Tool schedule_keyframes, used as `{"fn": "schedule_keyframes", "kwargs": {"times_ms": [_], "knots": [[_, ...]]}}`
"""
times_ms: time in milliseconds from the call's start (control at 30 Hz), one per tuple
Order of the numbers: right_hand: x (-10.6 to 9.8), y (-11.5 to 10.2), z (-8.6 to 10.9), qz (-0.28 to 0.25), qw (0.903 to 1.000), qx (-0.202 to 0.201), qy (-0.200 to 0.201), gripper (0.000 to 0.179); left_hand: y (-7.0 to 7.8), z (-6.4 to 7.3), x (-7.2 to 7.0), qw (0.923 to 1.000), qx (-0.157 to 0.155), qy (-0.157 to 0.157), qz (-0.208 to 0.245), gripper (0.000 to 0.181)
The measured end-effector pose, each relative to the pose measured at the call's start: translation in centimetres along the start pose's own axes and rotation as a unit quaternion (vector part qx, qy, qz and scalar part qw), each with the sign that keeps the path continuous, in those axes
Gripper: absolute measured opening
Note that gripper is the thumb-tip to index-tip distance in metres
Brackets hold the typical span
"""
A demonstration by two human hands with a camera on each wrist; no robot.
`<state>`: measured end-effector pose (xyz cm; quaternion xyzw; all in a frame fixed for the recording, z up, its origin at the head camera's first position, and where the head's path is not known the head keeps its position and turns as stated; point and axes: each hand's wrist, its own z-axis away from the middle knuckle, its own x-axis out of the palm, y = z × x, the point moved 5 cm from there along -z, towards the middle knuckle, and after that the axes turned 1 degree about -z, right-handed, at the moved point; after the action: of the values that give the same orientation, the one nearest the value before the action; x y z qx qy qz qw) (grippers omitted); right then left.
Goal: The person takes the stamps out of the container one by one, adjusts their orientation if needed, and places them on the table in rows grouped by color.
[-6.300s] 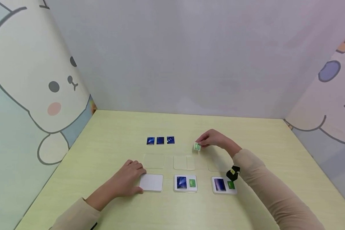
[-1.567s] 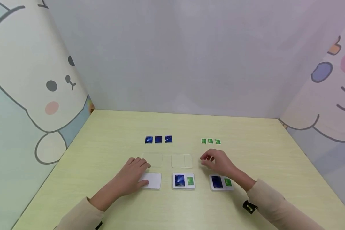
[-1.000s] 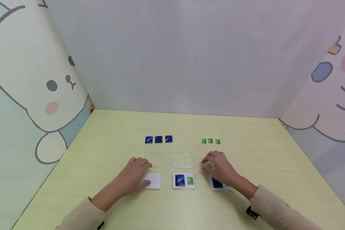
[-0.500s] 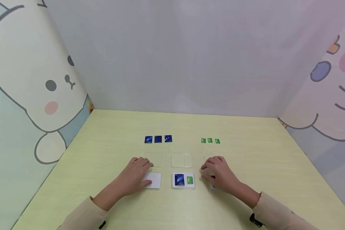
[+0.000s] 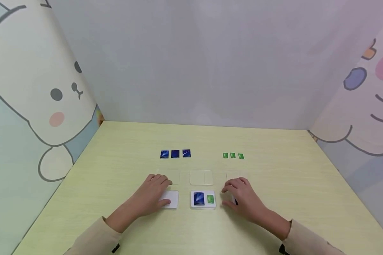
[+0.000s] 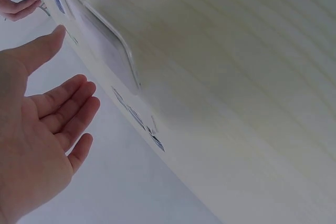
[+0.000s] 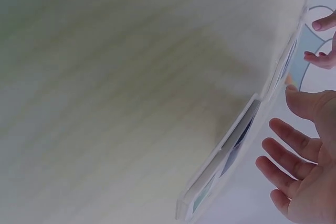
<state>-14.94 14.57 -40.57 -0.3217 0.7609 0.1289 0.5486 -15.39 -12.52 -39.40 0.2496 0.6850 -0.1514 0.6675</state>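
My left hand (image 5: 151, 194) hovers over the left clear box with a blank white top (image 5: 172, 199), fingers relaxed and apart from it. In the left wrist view that hand's palm (image 6: 37, 135) faces the box and holds nothing. My right hand (image 5: 244, 198) hangs over the right box, covering most of it in the head view. The right wrist view shows this box (image 7: 223, 158) with blue and green cards under relaxed, vacant fingers. Between the hands lies the middle box (image 5: 203, 200), a larger blue card and a small green card on its white top.
Three dark blue cards (image 5: 175, 153) lie in a row at the back. Three small green cards (image 5: 232, 155) sit to their right. Several clear plastic lids, such as the middle one (image 5: 201, 177), lie flat behind the boxes on the pale wooden table (image 5: 127, 141).
My right hand pinched a green card earlier; three green cards now lie in a row at the back. It has since come down toward me over the right box. The left hand shifted slightly right.
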Motion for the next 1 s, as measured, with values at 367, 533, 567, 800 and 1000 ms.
{"fn": "schedule_keyframes", "kwargs": {"times_ms": [367,533,567,800,1000], "knots": [[-0.5,-0.6,0.0,0.012,0.9999,-0.005,0.006,0.031,0.4,-0.4,0.3,0.9999,-0.005,-0.01,0.012,0.05],[-0.6,-0.9,-0.1,0.016,0.9998,-0.004,0.008,0.03,0.7,-0.5,0.3,0.9998,-0.004,-0.016,0.012,0.051],[-0.6,-1.0,-0.1,0.018,0.9998,-0.004,0.007,0.03,0.8,-0.5,0.3,0.9998,-0.002,-0.016,0.011,0.051],[-0.6,-1.4,-0.3,0.012,0.9999,0.004,-0.01,0.032,1.3,-0.8,0.3,0.9998,0.006,-0.018,0.0,0.05],[-0.4,-1.8,-0.4,0.016,0.9998,-0.008,-0.004,0.035,2.0,-1.2,0.2,0.9997,0.013,-0.019,-0.005,0.048]]}}
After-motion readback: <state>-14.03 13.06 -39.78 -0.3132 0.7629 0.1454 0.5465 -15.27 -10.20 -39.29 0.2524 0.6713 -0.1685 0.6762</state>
